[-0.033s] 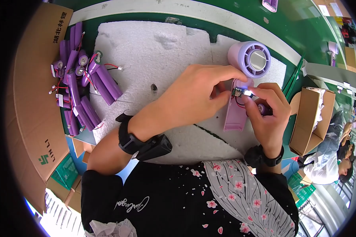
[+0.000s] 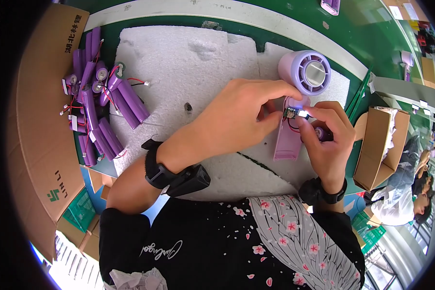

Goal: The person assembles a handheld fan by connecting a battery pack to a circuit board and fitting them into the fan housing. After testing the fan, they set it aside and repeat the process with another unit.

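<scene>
A light purple handheld fan [image 2: 291,65] lies on white foam with its round grille turned up and its handle [image 2: 286,151] pointing toward me. The handle is open, and a small circuit board [image 2: 290,113] shows near its neck. My left hand [image 2: 244,113] grips the fan's neck, index finger along the head and thumb beside the board. At the board's right side, my right hand [image 2: 332,130] pinches a small white plug [image 2: 303,114] between thumb and index finger. Dark and red wires run below the board. A purple battery [image 2: 320,133] shows partly under the right hand's curled fingers.
Purple battery packs [image 2: 125,99] with wires are heaped on the left of the foam sheet [image 2: 174,63], beside a large cardboard box [image 2: 38,96]. A smaller open carton [image 2: 379,145] stands at right. Another person [image 2: 396,205] sits far right.
</scene>
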`<state>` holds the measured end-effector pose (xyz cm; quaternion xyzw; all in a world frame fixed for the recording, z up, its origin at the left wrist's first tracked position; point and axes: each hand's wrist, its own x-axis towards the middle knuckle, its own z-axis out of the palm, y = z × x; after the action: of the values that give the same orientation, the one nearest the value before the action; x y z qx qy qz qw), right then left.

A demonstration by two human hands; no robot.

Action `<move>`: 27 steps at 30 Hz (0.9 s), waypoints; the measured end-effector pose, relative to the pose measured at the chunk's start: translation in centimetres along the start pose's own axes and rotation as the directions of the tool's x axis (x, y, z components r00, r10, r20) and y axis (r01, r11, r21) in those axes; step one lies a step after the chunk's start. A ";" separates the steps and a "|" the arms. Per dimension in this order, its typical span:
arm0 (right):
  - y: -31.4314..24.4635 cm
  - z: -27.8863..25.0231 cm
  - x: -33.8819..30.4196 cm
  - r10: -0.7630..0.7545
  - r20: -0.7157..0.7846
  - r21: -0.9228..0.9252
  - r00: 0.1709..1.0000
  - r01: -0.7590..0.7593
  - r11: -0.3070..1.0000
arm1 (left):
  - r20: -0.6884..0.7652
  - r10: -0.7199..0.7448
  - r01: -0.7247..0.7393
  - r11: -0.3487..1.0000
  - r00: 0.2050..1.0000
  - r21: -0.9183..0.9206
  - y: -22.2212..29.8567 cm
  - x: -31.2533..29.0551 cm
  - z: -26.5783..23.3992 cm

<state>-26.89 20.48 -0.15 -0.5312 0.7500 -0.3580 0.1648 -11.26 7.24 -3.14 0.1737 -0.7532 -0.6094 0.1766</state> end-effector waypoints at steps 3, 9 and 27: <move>0.2 -0.3 0.0 -0.008 0.068 0.006 0.998 0.008 1.000 | -0.029 0.013 -0.013 1.000 0.999 0.000 0.2 0.0 0.2; 0.3 -0.1 0.0 -0.018 0.061 0.012 0.998 0.017 1.000 | -0.087 0.026 -0.025 1.000 0.996 0.013 0.0 0.0 0.9; 0.5 0.0 0.1 -0.078 0.018 -0.012 0.997 0.078 0.997 | -0.120 0.032 -0.025 0.998 0.992 0.065 0.2 0.0 1.0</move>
<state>-27.27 20.48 -0.44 -0.5644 0.7294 -0.3545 0.1538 -11.75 8.10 -3.16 0.2049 -0.7624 -0.5712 0.2249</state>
